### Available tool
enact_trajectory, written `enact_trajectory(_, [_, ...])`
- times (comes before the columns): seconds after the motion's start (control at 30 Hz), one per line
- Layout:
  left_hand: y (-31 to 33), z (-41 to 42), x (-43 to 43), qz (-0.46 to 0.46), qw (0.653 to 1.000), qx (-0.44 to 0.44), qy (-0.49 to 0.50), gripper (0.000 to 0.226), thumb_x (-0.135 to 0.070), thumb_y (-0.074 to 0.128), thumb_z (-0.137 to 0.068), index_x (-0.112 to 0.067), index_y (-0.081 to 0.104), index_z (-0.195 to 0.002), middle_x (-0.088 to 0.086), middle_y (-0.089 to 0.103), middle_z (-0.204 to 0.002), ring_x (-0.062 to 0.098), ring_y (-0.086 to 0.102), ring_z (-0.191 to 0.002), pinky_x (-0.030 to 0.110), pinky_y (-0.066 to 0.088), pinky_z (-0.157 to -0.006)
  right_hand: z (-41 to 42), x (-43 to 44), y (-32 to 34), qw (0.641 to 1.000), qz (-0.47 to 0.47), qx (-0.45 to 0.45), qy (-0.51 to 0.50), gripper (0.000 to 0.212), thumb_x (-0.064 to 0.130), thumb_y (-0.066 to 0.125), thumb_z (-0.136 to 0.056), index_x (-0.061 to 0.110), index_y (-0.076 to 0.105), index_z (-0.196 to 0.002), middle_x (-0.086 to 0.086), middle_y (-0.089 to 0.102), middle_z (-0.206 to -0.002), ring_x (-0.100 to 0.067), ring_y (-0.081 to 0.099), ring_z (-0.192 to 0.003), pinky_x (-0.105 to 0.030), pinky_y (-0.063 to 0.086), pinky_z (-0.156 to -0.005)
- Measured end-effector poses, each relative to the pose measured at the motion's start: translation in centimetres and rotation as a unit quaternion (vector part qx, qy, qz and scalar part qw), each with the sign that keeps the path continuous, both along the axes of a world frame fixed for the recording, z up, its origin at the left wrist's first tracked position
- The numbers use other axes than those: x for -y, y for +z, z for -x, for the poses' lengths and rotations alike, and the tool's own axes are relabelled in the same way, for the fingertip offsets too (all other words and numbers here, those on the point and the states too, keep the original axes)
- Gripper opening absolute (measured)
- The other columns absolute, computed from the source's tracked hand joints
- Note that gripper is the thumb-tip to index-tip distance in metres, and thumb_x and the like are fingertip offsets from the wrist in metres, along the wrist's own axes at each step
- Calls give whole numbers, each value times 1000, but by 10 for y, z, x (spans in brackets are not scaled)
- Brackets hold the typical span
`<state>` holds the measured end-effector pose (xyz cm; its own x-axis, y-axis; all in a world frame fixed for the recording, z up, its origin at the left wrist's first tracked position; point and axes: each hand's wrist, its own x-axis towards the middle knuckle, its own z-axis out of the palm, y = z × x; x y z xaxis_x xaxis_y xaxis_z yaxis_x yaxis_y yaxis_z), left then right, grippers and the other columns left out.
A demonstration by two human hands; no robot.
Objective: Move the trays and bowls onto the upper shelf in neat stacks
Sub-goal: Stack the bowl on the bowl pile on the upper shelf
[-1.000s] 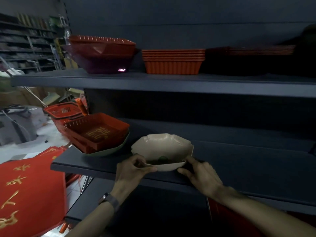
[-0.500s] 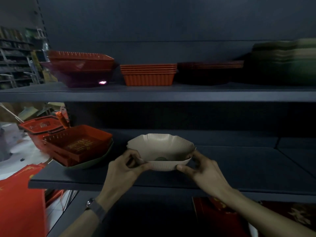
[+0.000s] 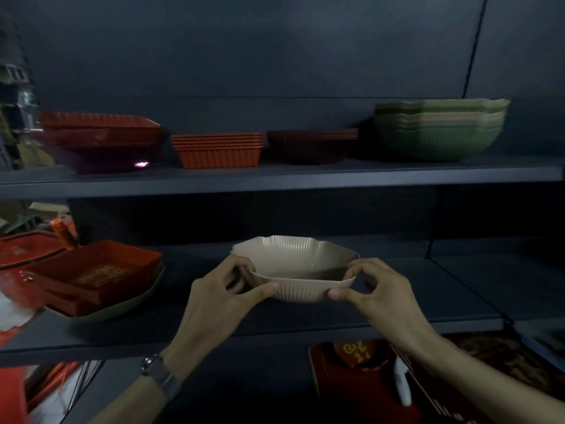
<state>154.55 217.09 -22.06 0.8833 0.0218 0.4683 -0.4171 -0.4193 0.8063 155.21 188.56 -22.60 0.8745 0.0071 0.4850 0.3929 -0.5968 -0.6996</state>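
A beige ribbed bowl hangs a little above the lower shelf. My left hand grips its left rim and my right hand pinches its right rim. On the upper shelf stand a stack of green ribbed bowls at the right, a dark red tray stack, an orange tray stack and large red trays at the left. Red trays rest on a green bowl at the lower shelf's left end.
A red basket sits beyond the shelf's left end. Red printed items lie below the lower shelf at the right. The dark back panel closes off the shelving behind.
Both hands have lifted the beige bowl off the lower shelf. My view has swung right and up, bringing the green bowl stack on the upper shelf into sight.
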Motion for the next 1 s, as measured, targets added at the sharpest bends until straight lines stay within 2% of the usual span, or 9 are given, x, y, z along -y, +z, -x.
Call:
enact_trajectory(0.17, [24, 20, 27, 4, 999, -11, -43, 35, -41, 92, -69, -22, 71, -91, -7, 79, -94, 7, 76, -98, 21, 60, -89, 35, 31, 21, 999, 13, 43, -29, 38, 69, 79, -64, 38, 70, -84, 23, 67, -104, 4, 62, -105, -24, 49, -95])
enact_trajectory(0.33, [48, 39, 51, 8, 996, -16, -86, 35, -40, 90, -69, -20, 72, -91, -7, 81, -93, 5, 77, -95, 24, 61, -88, 72, 57, 43, 996, 22, 64, -59, 36, 65, 83, -67, 37, 71, -87, 20, 69, -105, 2, 64, -105, -33, 53, -99])
enact_trajectory(0.47, [70, 52, 68, -4, 994, -10, -111, 30, -42, 90, -72, -25, 73, -90, -9, 81, -94, 3, 77, -94, 26, 60, -88, 101, 71, 66, 992, 32, 82, -89, 38, 67, 80, -67, 36, 72, -87, 21, 69, -104, 2, 65, -103, -35, 54, -95])
enact_trajectory(0.57, [86, 60, 78, -19, 991, 3, -130, 29, -45, 88, -73, -28, 73, -91, -12, 81, -96, 2, 76, -95, 25, 58, -88, 120, 82, 81, 987, 42, 102, -116, 39, 69, 78, -67, 36, 71, -86, 20, 69, -104, 1, 65, -99, -38, 55, -89])
enact_trajectory(0.7, [108, 69, 91, -42, 989, 30, -139, 32, -52, 84, -73, -31, 74, -95, -16, 80, -96, -1, 76, -95, 25, 57, -87, 140, 97, 100, 981, 50, 130, -135, 43, 71, 78, -68, 35, 71, -91, 18, 70, -106, -3, 67, -102, -45, 57, -95])
enact_trajectory(0.8, [124, 75, 99, -47, 985, 57, -153, 31, -50, 83, -75, -29, 73, -95, -14, 81, -93, 1, 77, -92, 26, 57, -86, 154, 108, 115, 977, 37, 157, -138, 49, 74, 81, -69, 32, 72, -93, 13, 72, -107, -8, 70, -103, -50, 58, -96])
enact_trajectory(0.9, [140, 77, 107, -43, 979, 90, -179, 30, -46, 85, -76, -25, 74, -94, -8, 81, -93, 5, 78, -92, 29, 59, -86, 167, 114, 131, 971, 33, 190, -141, 58, 79, 76, -62, 31, 73, -95, 10, 73, -108, -14, 72, -102, -54, 59, -94])
enact_trajectory(1.0, [156, 77, 114, -35, 971, 122, -201, 30, -42, 86, -75, -22, 76, -94, -7, 82, -93, 6, 78, -92, 26, 61, -86, 177, 119, 147, 961, 50, 226, -153, 59, 79, 75, -62, 30, 74, -93, 9, 72, -106, -24, 72, -99, -60, 58, -93])
